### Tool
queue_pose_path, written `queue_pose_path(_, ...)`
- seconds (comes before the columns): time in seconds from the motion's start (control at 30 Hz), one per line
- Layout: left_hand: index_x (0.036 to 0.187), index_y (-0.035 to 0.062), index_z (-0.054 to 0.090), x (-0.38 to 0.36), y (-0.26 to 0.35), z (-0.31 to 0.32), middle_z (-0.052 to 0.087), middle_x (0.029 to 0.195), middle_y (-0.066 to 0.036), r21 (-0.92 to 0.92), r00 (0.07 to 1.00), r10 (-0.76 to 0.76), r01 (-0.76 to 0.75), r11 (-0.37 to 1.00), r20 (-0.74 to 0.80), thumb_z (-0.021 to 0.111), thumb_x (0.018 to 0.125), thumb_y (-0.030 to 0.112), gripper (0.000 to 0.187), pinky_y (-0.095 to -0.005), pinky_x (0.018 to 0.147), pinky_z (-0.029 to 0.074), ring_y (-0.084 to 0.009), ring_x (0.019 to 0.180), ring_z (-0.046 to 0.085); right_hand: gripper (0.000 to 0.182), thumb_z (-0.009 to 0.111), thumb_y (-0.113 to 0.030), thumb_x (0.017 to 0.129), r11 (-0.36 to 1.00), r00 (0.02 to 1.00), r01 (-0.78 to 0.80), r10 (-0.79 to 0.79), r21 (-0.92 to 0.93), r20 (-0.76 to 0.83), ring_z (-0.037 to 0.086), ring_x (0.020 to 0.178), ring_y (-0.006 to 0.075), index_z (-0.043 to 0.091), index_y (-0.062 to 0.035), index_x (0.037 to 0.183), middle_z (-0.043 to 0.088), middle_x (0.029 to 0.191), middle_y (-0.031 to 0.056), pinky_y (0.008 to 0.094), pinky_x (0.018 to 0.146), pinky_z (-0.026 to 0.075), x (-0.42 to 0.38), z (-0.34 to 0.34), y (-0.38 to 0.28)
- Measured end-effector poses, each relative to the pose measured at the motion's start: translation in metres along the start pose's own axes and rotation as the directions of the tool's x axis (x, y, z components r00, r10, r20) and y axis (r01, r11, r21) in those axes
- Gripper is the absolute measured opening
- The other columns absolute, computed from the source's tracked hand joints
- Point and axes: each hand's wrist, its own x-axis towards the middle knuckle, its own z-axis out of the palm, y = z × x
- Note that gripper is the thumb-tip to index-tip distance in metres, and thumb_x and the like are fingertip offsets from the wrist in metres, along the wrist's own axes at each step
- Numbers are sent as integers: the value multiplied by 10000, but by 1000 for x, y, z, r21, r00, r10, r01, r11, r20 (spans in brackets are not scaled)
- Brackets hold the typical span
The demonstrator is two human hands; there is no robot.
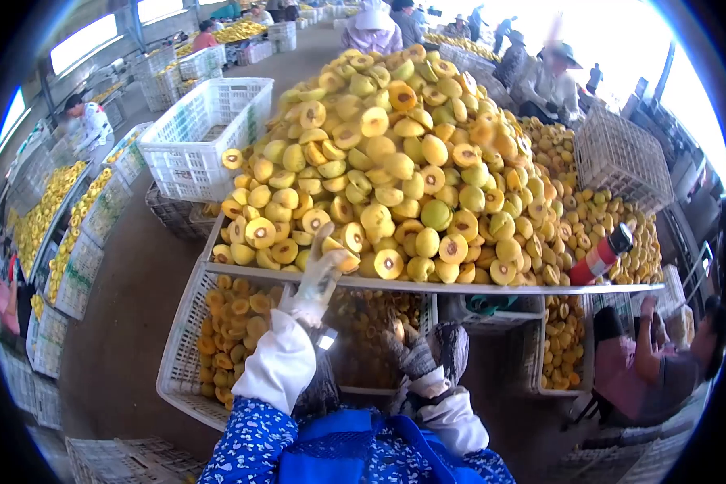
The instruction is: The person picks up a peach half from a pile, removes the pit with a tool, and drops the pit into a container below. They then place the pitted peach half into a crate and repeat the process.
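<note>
A big heap of halved yellow fruit [395,153] covers the table, whose metal edge [476,286] runs in front of me. My left hand [321,278], in a pale glove, reaches over this edge; its fingers touch or nearly touch fruit halves at the heap's front. Lower and to the right, my right hand [411,348], in a dark and grey glove, is over a crate of fruit below the edge; its fingers are blurred, and what they hold is hidden. Another white crate [173,363] under the table holds more halves, left of my left arm.
An upright white crate [189,165] stands left of the heap, and another crate [621,157] at the right. A red and black bottle [601,254] leans near the right edge. A person [661,355] sits at the right; others work behind the heap.
</note>
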Motion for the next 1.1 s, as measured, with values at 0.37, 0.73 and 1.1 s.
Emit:
queue_pose_path(0.37, 1190, -18, 503, -62, 17, 36, 569, 1109, -182, -568, 914, -405, 316, 760, -32, 571, 852, 232, 425, -416, 770, 530, -332, 986, 584, 202, 491, -134, 908, 721, 991, 134, -86, -680, 105, 591, 774, 394, 574, -28, 1058, 593, 821, 202, 440, 603, 453, 9, 28, -21)
queue_pose_path(0.73, 1136, -21, 540, -77, 17, 64, 599, 1006, -166, -402, 928, -358, 291, 868, -101, 604, 772, 193, 427, -337, 732, 530, -244, 857, 608, 391, 399, -386, 940, 682, 999, 6, 21, -731, 27, 578, 746, 450, 543, -23, 940, 594, 758, 274, 519, 659, 443, 12, 31, -9)
queue_pose_path(1.1, 1131, 12, 565, -85, -7, 83, 639, 947, -104, -284, 940, -204, 123, 951, -275, 560, 872, 117, 279, -263, 677, 518, -151, 789, 609, 290, 474, -285, 930, 954, 999, 20, -30, -298, -29, 568, 704, 439, 556, -19, 847, 573, 696, 249, 474, 587, 434, -1, 31, -1)
